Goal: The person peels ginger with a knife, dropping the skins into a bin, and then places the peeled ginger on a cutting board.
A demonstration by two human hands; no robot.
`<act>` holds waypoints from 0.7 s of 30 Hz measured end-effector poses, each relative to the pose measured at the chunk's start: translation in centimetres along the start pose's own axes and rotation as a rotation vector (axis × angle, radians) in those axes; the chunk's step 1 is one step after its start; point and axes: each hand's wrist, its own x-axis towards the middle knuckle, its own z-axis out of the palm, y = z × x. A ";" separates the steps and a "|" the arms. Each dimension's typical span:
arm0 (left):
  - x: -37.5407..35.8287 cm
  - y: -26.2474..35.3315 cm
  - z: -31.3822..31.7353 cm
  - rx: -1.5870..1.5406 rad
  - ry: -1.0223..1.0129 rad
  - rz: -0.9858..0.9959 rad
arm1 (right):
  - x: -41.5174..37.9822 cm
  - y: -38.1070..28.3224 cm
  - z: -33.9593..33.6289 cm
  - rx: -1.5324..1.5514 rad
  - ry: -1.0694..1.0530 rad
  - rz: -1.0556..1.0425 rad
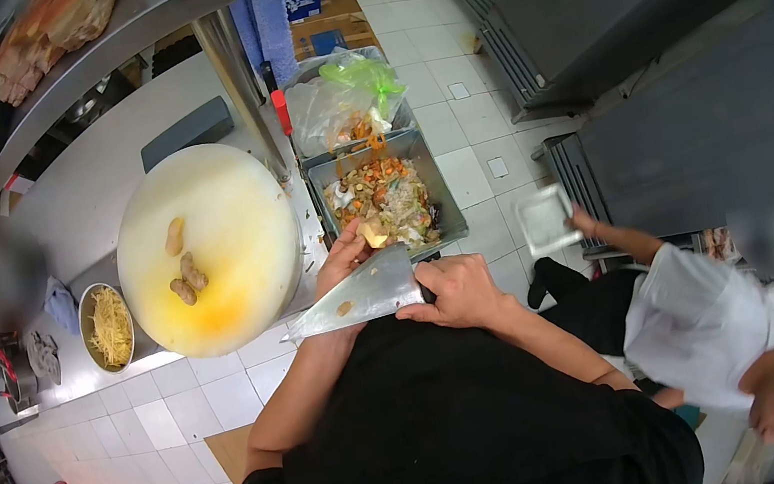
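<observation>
The left fingers point(345, 249) pinch a yellow lump point(373, 234); the right fingers point(422, 312) squeeze the big knife point(365, 292), lying sideways, tip pointing left.

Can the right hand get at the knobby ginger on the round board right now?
Probably not as things stand: the right hand grips the knife, and the left hand, holding a pale piece, sits between it and the ginger.

Left hand point(341, 257) pinches and right hand point(463, 291) grips, both forearms point(565, 340) extended.
</observation>
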 end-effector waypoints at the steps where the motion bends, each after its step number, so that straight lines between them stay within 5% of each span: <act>1: -0.6 0.3 1.0 -0.042 0.006 -0.015 | 0.0 0.0 0.1 -0.003 0.009 0.005; 21: -1.5 0.6 1.6 -0.154 0.140 -0.107 | 0.1 1.3 0.0 0.036 0.049 0.064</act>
